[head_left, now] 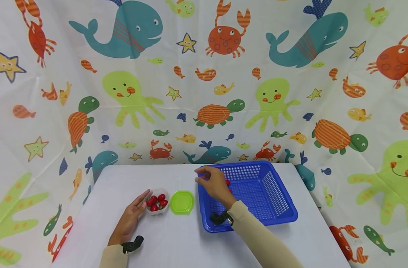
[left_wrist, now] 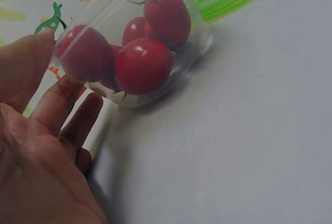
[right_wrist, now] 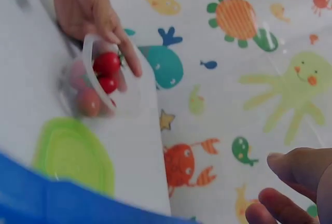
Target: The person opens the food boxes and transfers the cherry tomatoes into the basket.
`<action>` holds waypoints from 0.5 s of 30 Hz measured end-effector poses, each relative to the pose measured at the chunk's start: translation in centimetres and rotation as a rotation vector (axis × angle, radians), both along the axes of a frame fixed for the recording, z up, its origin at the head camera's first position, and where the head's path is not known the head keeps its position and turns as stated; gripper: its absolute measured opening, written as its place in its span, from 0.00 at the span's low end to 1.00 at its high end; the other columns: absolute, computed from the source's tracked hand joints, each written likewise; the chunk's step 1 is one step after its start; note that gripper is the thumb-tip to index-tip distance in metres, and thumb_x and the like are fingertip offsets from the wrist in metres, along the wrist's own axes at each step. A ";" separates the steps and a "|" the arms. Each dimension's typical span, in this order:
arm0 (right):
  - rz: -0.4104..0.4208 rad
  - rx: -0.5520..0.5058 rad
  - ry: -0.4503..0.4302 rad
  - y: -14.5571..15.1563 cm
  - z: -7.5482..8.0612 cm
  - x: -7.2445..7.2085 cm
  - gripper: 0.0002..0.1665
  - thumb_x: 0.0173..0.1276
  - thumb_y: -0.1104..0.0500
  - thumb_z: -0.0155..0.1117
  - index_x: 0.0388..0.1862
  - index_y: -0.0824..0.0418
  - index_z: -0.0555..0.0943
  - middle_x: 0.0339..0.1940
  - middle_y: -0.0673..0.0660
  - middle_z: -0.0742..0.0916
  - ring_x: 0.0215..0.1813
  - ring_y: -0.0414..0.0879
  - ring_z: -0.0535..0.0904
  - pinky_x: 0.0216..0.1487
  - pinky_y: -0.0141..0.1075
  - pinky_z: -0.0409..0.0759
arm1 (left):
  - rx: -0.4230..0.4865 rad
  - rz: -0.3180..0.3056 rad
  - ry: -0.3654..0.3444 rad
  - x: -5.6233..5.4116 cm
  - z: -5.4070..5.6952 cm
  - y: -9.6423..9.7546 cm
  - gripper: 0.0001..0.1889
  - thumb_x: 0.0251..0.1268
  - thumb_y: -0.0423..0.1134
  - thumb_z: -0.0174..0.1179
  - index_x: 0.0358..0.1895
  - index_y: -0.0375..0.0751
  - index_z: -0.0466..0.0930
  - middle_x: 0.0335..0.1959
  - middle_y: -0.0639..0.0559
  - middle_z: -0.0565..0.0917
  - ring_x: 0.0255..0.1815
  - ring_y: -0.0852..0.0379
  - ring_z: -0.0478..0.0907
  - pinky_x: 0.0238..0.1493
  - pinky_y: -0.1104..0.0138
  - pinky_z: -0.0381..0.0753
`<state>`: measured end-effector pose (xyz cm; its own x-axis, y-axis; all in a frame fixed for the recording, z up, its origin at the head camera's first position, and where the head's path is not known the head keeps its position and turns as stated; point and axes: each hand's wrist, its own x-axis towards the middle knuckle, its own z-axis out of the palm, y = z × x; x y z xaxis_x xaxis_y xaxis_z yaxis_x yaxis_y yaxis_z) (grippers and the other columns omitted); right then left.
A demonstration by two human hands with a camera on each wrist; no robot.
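From the head: left hand (head_left: 130,219), fingers fairly straight, touches a clear plastic tub (head_left: 158,212) of glossy tomatoes (head_left: 153,199); rounded green lid (head_left: 182,203) just beside, on the smooth white bench (head_left: 170,242). Right hand (head_left: 214,184), fingers bent, thumb apart, nothing gripped, above the lattice-walled blue basket (head_left: 254,197). Left wrist: round, shiny skins, spiky green stalks. Right wrist: blurred blue rim, gap between fingertips.

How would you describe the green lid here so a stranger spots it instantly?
On the white table, find the large blue rectangular plastic basket. In the head view, between it and the clear plastic tub of red tomatoes, lies the flat lime-green plastic lid. Unlike both neighbours, it is green and holds nothing.
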<state>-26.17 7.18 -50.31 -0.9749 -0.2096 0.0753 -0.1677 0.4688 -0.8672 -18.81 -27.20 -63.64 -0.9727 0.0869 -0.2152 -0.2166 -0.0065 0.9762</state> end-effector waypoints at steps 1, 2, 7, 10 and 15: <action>0.007 -0.004 -0.001 -0.5 0.0 0.1 0.16 0.72 0.57 0.74 0.57 0.52 0.89 0.57 0.57 0.91 0.49 0.46 0.86 0.52 0.38 0.91 | 0.003 0.001 0.000 0.0 0.0 0.0 0.33 0.84 0.51 0.55 0.86 0.58 0.57 0.88 0.51 0.58 0.92 0.45 0.40 0.87 0.35 0.37; 0.013 -0.009 -0.004 -0.9 0.0 0.2 0.16 0.72 0.57 0.75 0.57 0.52 0.89 0.56 0.56 0.91 0.48 0.46 0.86 0.51 0.38 0.91 | 0.003 0.000 -0.001 0.1 0.0 0.0 0.33 0.84 0.51 0.55 0.86 0.58 0.57 0.88 0.52 0.58 0.92 0.45 0.39 0.87 0.35 0.36; 0.032 -0.024 -0.032 -3.1 -0.1 0.8 0.16 0.71 0.55 0.76 0.57 0.48 0.89 0.55 0.52 0.91 0.49 0.43 0.87 0.51 0.37 0.91 | 0.004 0.005 -0.002 0.1 0.1 0.1 0.33 0.84 0.52 0.55 0.86 0.58 0.58 0.88 0.51 0.58 0.92 0.45 0.39 0.87 0.34 0.36; 0.045 -0.036 -0.043 -4.3 -0.1 1.1 0.17 0.71 0.56 0.76 0.57 0.48 0.89 0.55 0.52 0.91 0.48 0.42 0.87 0.52 0.36 0.91 | 0.000 0.008 0.000 0.1 0.0 0.1 0.33 0.83 0.53 0.56 0.86 0.59 0.58 0.88 0.52 0.59 0.92 0.44 0.39 0.87 0.33 0.36; 0.062 -0.032 -0.051 -5.9 -0.2 1.6 0.17 0.71 0.56 0.76 0.58 0.47 0.88 0.55 0.49 0.91 0.50 0.40 0.86 0.56 0.36 0.90 | -0.001 0.004 0.009 0.2 -0.1 0.1 0.33 0.84 0.52 0.55 0.86 0.59 0.58 0.88 0.51 0.59 0.92 0.44 0.39 0.86 0.32 0.36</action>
<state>-24.60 1.24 -50.53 -0.9628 -0.2683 0.0335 -0.1510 0.4308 -0.8897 -18.61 -27.11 -63.76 -0.9750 0.0829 -0.2063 -0.2075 -0.0065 0.9782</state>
